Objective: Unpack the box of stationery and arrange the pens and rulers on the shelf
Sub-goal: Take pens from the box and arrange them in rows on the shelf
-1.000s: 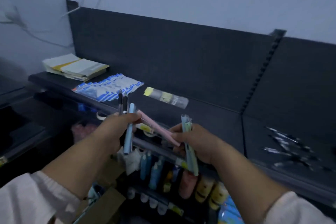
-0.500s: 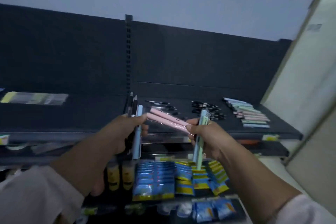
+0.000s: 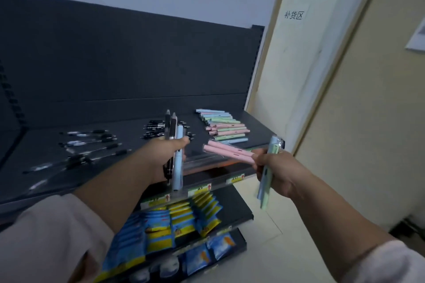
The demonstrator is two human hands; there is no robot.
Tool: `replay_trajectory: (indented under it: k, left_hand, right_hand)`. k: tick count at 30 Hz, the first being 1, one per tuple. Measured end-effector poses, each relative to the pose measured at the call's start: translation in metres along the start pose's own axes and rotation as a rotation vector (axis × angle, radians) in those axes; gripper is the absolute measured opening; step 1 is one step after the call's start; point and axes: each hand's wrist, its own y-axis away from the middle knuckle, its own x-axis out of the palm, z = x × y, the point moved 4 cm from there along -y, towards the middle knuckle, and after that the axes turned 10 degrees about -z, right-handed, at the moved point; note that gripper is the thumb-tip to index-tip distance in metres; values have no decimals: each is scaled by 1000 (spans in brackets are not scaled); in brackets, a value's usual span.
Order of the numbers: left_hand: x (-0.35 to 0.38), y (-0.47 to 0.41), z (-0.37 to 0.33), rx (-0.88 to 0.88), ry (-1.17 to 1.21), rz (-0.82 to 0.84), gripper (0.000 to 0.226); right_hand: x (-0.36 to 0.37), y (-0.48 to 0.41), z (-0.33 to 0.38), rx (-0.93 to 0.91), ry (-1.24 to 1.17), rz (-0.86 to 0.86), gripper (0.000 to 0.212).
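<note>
Two pink pens [image 3: 226, 151] lie level over the front edge of the shelf [image 3: 30, 142], near its right end, pinched at one end by the fingertips of the right hand [image 3: 279, 172], tips pointing toward the left hand [image 3: 164, 156]. The right hand also grips a couple of wrapped green pens [image 3: 262, 190] upright in the palm. The left hand is closed round two dark pens [image 3: 169, 126] and a blue pen [image 3: 178, 167], all upright. Neither box nor rulers show. The step in hand looks like sorting a handful of pens onto the shelf by kind. A pastel row [image 3: 224, 126] lies at the right end, running from near the back toward the front edge, and the pink pair hovers just in front of it. The next move probably calls for lowering the pair flat beside the nearest pens in that row, parallel to them, without letting the green pens slip. The dark pens would then belong with the black pens [image 3: 154, 126] at mid-shelf; clear pens [image 3: 92, 142] lie scattered toward the left end. The shelf is dark, with a dark back panel [image 3: 115, 64] behind it. Below, a lower shelf [image 3: 232, 204] carries blue and yellow packets [image 3: 161, 225]. To the right stands a pale door [image 3: 299, 76] with lettering on it, above a pale floor [image 3: 276, 255].
</note>
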Motion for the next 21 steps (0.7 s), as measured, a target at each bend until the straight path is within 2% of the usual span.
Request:
replay_trajectory:
  k: [4,8,17,21]
  left_hand:
    - [28,-49,-4,-58,14,43,19]
    - [44,-99,-13,-101,-11,80,22]
    - [66,-178,-27,-119,-16,61,23]
    - [73,-194,-27,-124,-18,33,22]
  right_hand:
    - [0,-49,10,12,35,-49,11]
    - [14,-101,21,-1,115,-75,10]
    - [33,-204,38,-2,203,-29,6]
    - [34,-242,38,-26,326,44,6]
